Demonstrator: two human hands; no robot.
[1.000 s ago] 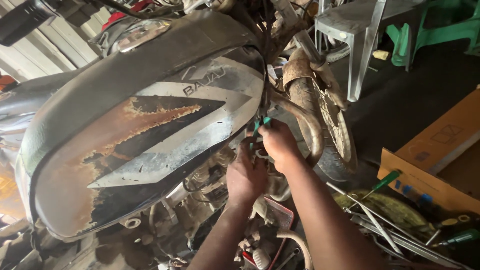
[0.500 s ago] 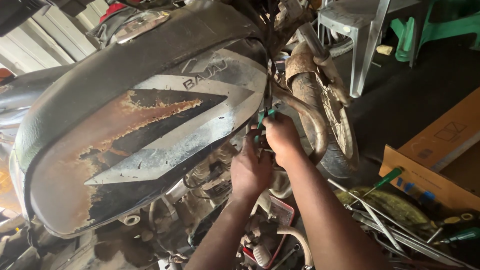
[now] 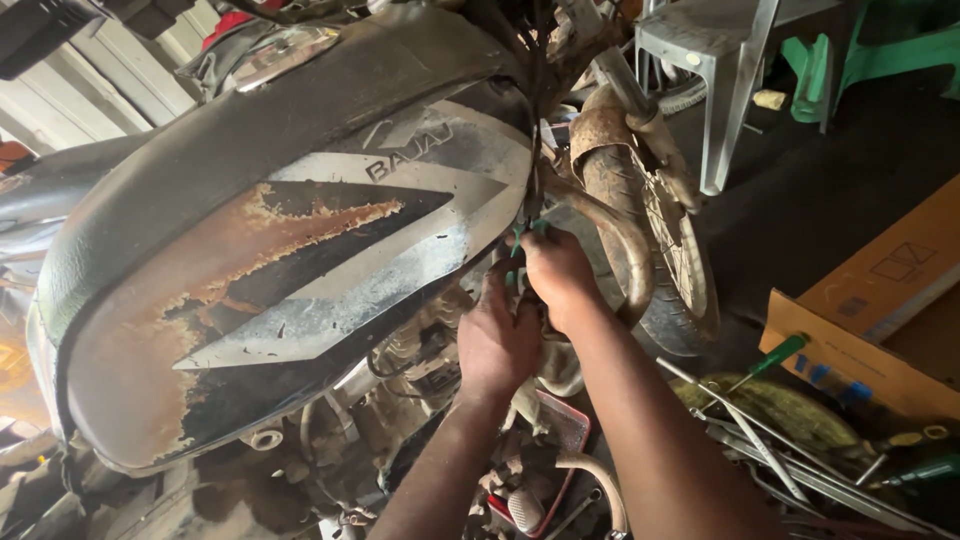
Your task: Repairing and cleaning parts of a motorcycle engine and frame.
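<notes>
while both hands grip green pliers (image 3: 520,240), orange carton (image 3: 880,300) lies right.

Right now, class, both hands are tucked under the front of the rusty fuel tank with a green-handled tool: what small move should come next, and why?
Probably a short, careful turn of the green-handled tool. The right hand grips it just beneath the rusty fuel tank, beside the curved exhaust pipe, and the left hand braces right below. The tool's tip is hidden, so a gentle turn seems safest.
</notes>
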